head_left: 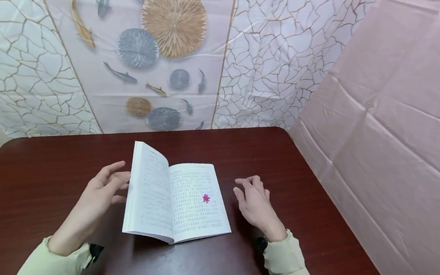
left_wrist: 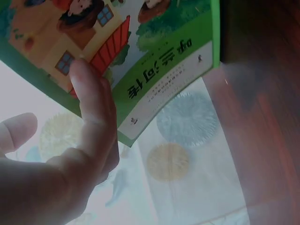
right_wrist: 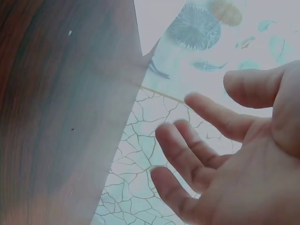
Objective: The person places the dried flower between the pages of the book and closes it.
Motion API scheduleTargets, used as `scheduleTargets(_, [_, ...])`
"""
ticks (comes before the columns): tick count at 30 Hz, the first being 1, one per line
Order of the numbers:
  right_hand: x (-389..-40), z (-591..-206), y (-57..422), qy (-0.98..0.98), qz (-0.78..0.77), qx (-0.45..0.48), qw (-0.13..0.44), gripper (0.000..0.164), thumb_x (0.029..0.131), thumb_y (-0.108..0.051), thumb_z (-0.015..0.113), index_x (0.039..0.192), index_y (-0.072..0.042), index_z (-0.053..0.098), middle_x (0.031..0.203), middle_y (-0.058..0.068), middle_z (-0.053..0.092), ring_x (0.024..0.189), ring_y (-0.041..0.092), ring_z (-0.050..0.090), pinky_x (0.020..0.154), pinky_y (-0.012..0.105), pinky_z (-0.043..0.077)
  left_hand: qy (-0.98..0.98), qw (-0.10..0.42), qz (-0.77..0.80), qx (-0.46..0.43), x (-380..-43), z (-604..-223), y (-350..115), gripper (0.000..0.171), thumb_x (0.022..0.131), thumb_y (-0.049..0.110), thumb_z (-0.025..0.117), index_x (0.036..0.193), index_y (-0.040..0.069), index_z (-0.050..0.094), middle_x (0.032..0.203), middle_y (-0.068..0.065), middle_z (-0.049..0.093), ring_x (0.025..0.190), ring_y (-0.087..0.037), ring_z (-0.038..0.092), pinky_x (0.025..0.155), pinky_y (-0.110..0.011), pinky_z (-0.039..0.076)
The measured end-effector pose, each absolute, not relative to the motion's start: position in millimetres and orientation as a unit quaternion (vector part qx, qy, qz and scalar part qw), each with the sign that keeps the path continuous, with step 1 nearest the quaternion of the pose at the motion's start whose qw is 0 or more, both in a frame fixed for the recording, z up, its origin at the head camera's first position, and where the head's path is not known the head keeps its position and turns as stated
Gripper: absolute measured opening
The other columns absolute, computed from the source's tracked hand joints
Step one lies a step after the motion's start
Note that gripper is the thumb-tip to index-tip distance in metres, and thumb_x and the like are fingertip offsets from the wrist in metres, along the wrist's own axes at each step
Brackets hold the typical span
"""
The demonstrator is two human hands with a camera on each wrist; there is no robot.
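An open book lies on the table, its left half raised off the tabletop at a slant. Small print fills its pages, and a pink splat-shaped spot shows on the right page. In the left wrist view the book's illustrated green cover faces my left hand. That hand is at the raised half's outer edge, its fingers loosely bent against the cover and the thumb apart. To the right of the book hovers my right hand, fingers relaxed and spread, holding nothing.
The dark red-brown wooden table has rounded corners. Behind it hangs a patterned cloth with fish and round leaf shapes, and a plain pink cloth borders the right side. Black bands show at both sleeve cuffs.
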State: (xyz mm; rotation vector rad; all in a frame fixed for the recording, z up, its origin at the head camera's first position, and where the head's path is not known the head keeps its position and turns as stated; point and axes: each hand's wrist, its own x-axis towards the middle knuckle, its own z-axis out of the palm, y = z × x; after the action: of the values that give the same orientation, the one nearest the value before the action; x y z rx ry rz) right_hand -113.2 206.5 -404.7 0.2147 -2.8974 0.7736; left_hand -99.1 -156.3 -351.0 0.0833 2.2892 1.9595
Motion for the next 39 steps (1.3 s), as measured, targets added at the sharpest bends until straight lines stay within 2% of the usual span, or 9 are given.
scheduleTargets(7, [-113.8,-405.3,208.4,-0.955,0.280,0.053,0.081,0.040,0.098,-0.029,0.057,0.129,-0.003,0.059,0.128,0.019,0.043,0.118,0.034,0.040,0.094,0.052,0.028,0.752,0.069,0.656,0.023,-98.2,-350.4,-144.6,0.052,0.104,0.022,0.044,0.149,0.002,0.026,0.129,-0.021,0.051,0.092,-0.004,0.061,0.075,-0.027,0.052])
scheduleTargets(16, [-115.0,-406.7,205.3,-0.956,0.283,0.052,0.062,0.043,0.098,-0.032,0.058,0.130,-0.004,0.058,0.133,0.018,0.044,0.122,0.034,0.039,0.097,0.053,0.027,0.728,0.090,0.676,0.071,-95.3,-355.4,-128.6,0.050,0.105,0.029,0.044,0.146,0.001,0.034,0.124,-0.019,0.055,0.096,-0.013,0.064,0.079,-0.033,0.054])
scheduleTargets(22, [-116.9,-405.6,210.5,-0.951,0.297,0.044,0.070,0.048,0.100,-0.031,0.055,0.139,-0.004,0.048,0.136,0.018,0.039,0.125,0.034,0.037,0.099,0.052,0.025,0.719,0.098,0.679,0.108,-95.4,-358.4,-119.7,0.047,0.105,0.031,0.043,0.141,0.001,0.040,0.124,-0.022,0.057,0.098,-0.017,0.065,0.082,-0.035,0.054])
scheduleTargets(29, [-118.1,-402.3,216.1,-0.946,0.311,0.032,0.084,0.053,0.101,-0.030,0.053,0.144,-0.004,0.039,0.138,0.019,0.036,0.128,0.034,0.032,0.096,0.053,0.025,0.724,0.117,0.660,0.160,-98.1,-362.7,-109.0,0.043,0.106,0.031,0.042,0.134,0.000,0.048,0.121,-0.020,0.062,0.104,-0.036,0.064,0.084,-0.040,0.054])
scheduleTargets(31, [-118.7,-402.3,216.7,-0.946,0.312,0.030,0.084,0.054,0.100,-0.031,0.054,0.145,-0.004,0.038,0.138,0.019,0.036,0.127,0.033,0.032,0.096,0.053,0.025,0.735,0.125,0.645,0.168,-98.0,-363.6,-106.0,0.043,0.106,0.033,0.042,0.132,0.000,0.050,0.121,-0.018,0.063,0.106,-0.037,0.063,0.086,-0.042,0.053])
scheduleTargets(34, [-119.3,-402.0,217.2,-0.946,0.311,0.029,0.082,0.055,0.100,-0.032,0.054,0.144,-0.005,0.038,0.137,0.019,0.036,0.126,0.033,0.032,0.095,0.054,0.024,0.758,0.138,0.613,0.175,-97.3,-365.9,-103.3,0.043,0.104,0.034,0.046,0.132,0.002,0.052,0.124,-0.015,0.062,0.111,-0.036,0.061,0.090,-0.044,0.051])
scheduleTargets(39, [-119.8,-401.3,217.9,-0.948,0.308,0.027,0.078,0.053,0.099,-0.032,0.056,0.142,-0.005,0.042,0.138,0.018,0.037,0.127,0.034,0.032,0.096,0.054,0.024,0.815,0.148,0.528,0.189,-96.6,-374.7,-104.0,0.047,0.099,0.043,0.053,0.134,0.011,0.053,0.131,-0.009,0.058,0.119,-0.024,0.056,0.096,-0.044,0.046])
